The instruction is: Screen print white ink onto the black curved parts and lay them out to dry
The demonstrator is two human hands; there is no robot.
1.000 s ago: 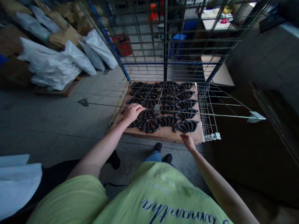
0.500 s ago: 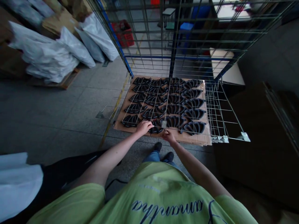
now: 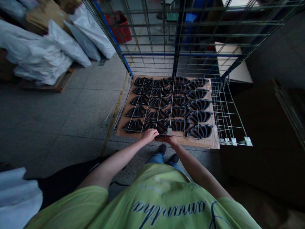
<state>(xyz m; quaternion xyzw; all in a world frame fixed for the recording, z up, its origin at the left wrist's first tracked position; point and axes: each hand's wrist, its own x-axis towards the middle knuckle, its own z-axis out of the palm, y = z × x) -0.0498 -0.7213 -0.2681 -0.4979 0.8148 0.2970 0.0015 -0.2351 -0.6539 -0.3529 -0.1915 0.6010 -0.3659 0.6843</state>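
A wire shelf (image 3: pixel 169 131) lies level in front of me, above a cardboard sheet (image 3: pixel 190 142) that carries rows of black curved pipe pieces (image 3: pixel 199 131). My left hand (image 3: pixel 150 135) is closed on the shelf's front wire, left of a small pale metal tab. Just right of it, my right hand (image 3: pixel 170 140) is at the front edge under that tab, its fingers curled in. Wire and shadow hide its fingertips, so what they hold does not show.
A tall wire cage side with blue posts (image 3: pixel 124 63) rises behind the shelf. White sacks (image 3: pixel 43 54) are piled on a pallet (image 3: pixel 60 81) at the left. Dark stacked cardboard (image 3: pixel 250 127) stands on the right. Farther back is a red crate (image 3: pixel 120 27).
Both hands have come slightly lower in view along with the front wire. The right hand's fingers have moved left and under the wire. My view has shifted a little.
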